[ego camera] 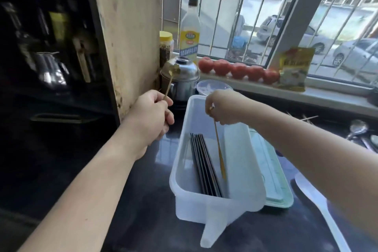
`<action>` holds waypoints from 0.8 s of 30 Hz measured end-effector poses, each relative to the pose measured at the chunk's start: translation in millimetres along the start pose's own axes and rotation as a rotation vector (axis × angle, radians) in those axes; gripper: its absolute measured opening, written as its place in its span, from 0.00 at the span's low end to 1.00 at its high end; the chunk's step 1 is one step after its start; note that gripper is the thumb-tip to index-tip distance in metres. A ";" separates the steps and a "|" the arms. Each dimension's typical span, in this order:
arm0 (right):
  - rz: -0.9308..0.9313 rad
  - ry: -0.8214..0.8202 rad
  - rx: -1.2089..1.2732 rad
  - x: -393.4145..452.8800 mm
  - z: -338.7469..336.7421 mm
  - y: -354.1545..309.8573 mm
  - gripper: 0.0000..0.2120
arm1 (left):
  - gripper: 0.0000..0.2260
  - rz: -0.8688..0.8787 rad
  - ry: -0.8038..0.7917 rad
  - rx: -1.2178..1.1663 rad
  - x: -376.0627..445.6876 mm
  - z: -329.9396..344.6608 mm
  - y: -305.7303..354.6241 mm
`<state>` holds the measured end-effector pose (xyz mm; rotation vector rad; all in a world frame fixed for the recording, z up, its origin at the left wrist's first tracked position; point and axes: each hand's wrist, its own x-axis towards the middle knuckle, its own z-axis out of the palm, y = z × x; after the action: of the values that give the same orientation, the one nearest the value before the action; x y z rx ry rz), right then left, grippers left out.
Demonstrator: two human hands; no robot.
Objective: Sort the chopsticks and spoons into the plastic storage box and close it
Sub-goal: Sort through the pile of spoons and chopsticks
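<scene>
A translucent white plastic storage box stands open on the dark counter, with several dark chopsticks lying in its left compartment. My right hand hovers over the box's far end and pinches a thin golden utensil that slants down into the box beside the chopsticks. My left hand, left of the box, grips the thin handle of a small golden spoon, bowl raised. A pale green lid lies right of the box. Metal spoons rest at the far right.
A steel lidded pot and a clear round container stand behind the box. A white plastic rice paddle lies at the right. Tomatoes, a bottle, a jar and a packet line the windowsill. A wooden cabinet side rises at left.
</scene>
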<state>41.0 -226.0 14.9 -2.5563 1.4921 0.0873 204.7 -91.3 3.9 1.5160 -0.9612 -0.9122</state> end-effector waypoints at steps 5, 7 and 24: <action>0.021 -0.255 -0.469 8.1 21.3 -4.1 0.09 | 0.09 0.010 -0.058 -0.058 1.8 4.5 1.3; 0.020 -0.311 -0.547 12.3 33.0 -3.1 0.06 | 0.09 0.017 -0.082 -0.069 -2.6 4.9 4.7; -0.073 0.220 1.083 -59.1 -88.3 4.9 0.10 | 0.06 0.091 -0.401 0.054 -21.0 50.4 57.1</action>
<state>4.0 -193.9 109.3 -1.7307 1.0339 -0.7998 144.5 -96.6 54.8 1.3457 -1.3407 -1.1565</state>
